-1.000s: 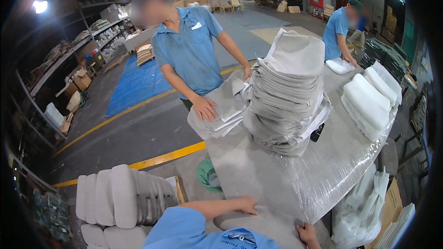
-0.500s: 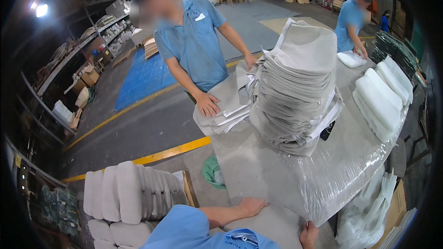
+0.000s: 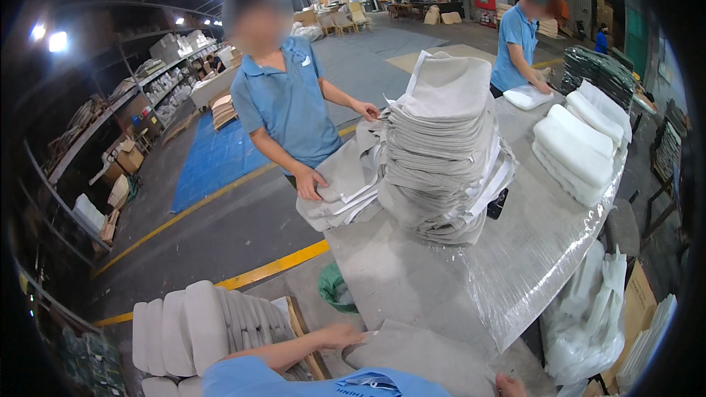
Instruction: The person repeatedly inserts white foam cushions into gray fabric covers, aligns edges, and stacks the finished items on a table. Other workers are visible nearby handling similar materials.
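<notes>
A grey fabric cushion cover lies in front of me, over the near edge of the plastic-wrapped table. My left hand pinches its left edge by a small white strip. At the lower right my right hand has its fingers closed at the cover's other side, partly cut off by the picture's rim. A tall stack of similar grey covers with white edging rises from the table. Across from me, a co-worker's hand rests on several more grey covers beside that stack.
Folded white padding lies on the table's right side, near a second person. A dark phone-like object sits by the stack. Grey cushions are piled at my left, near a green bag. Clear plastic bags hang at the right.
My left hand has gone from lying flat on the cover to pinching its left edge, farther left. My right hand appears lower. The co-worker's far hand has lifted beside the stack.
</notes>
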A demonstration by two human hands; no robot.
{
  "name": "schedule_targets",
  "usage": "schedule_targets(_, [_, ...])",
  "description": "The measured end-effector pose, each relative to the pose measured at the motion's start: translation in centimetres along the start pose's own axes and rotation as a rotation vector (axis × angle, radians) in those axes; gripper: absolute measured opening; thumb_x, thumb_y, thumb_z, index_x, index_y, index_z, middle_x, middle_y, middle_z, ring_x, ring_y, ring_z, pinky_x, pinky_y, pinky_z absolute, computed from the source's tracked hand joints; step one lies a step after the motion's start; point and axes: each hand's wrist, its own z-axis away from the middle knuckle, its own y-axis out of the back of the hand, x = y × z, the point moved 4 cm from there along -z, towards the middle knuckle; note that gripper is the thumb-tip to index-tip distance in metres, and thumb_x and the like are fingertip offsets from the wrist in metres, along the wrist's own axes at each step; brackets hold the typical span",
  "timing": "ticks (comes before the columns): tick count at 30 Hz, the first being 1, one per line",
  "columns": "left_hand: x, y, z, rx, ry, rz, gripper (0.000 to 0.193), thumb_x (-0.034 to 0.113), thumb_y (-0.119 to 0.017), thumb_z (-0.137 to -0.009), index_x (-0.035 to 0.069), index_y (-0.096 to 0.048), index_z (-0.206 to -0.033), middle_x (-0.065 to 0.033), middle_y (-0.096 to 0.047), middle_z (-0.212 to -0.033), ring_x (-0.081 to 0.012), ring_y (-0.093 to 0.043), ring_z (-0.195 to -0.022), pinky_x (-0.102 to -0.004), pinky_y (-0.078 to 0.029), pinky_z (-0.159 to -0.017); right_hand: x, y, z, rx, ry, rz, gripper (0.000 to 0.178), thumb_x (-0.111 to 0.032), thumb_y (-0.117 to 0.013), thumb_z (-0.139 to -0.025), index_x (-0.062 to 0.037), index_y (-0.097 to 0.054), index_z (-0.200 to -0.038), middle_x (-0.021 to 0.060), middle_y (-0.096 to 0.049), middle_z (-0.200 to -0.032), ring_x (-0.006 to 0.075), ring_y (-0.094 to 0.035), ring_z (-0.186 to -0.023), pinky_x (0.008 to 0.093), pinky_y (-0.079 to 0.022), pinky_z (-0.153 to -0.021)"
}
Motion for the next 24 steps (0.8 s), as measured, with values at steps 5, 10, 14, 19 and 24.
schedule_targets(5, [-0.2, -5.5, -0.5, -0.091, -0.019, 0.777, 0.082, 0.059, -0.045, -0.103, 0.000, -0.030, -0.159, -0.0175, -0.038, -0.161, -0.0291, -0.041, -0.145, -0.0420, -0.039, -0.112, -3.7, -1.6, 2.7, -0.006, -0.143, -0.021, 0.068, -0.055, -0.058, -0.097, -0.0004, -0.061, -0.137, 0.0143, -0.069, -0.116, 0.0267, -0.060, -0.093, 0.0436, -0.052, -0.080])
schedule_targets(10, [0.2, -4.7, -2.1, -0.087, 0.030, 0.831, 0.079, 0.050, -0.047, -0.106, 0.001, -0.022, -0.162, -0.0169, -0.032, -0.164, -0.0266, -0.032, -0.150, -0.0370, -0.026, -0.122, -5.5, -1.2, 1.5, -0.139, -0.258, 0.070, 0.074, -0.055, -0.057, -0.097, 0.0009, -0.054, -0.145, 0.0194, -0.061, -0.137, 0.0306, -0.058, -0.116, 0.0465, -0.049, -0.095])
schedule_targets(14, [0.9, -4.0, -2.8, -0.071, 0.037, 0.791, 0.074, 0.047, -0.051, -0.106, 0.003, -0.028, -0.161, -0.0150, -0.043, -0.157, -0.0241, -0.041, -0.143, -0.0348, -0.033, -0.117, -4.7, -1.8, -0.1, -0.112, -0.294, 0.073, 0.079, -0.058, -0.057, -0.096, 0.0008, -0.050, -0.149, 0.0230, -0.052, -0.150, 0.0344, -0.049, -0.136, 0.0458, -0.042, -0.109])
schedule_targets(19, [1.6, -4.8, -3.3, -0.006, 0.036, 0.752, 0.073, 0.047, -0.053, -0.103, 0.002, -0.034, -0.157, -0.0202, -0.050, -0.151, -0.0301, -0.049, -0.138, -0.0387, -0.038, -0.115, -2.9, -2.5, -2.6, -0.131, -0.266, 0.322, 0.087, -0.065, -0.052, -0.095, -0.0042, -0.041, -0.156, 0.0259, -0.042, -0.158, 0.0440, -0.031, -0.151, 0.0534, -0.028, -0.123])
schedule_targets(24, [1.8, -4.7, -4.1, 0.058, 0.049, 0.678, 0.072, 0.050, -0.054, -0.102, 0.002, -0.039, -0.154, -0.0213, -0.055, -0.146, -0.0306, -0.054, -0.133, -0.0401, -0.042, -0.111, 0.6, -3.7, -4.5, 0.115, -0.217, -0.074, 0.057, -0.037, -0.065, -0.096, 0.0120, -0.060, -0.126, 0.0268, -0.069, -0.119, 0.0359, -0.067, -0.110, 0.0445, -0.052, -0.092])
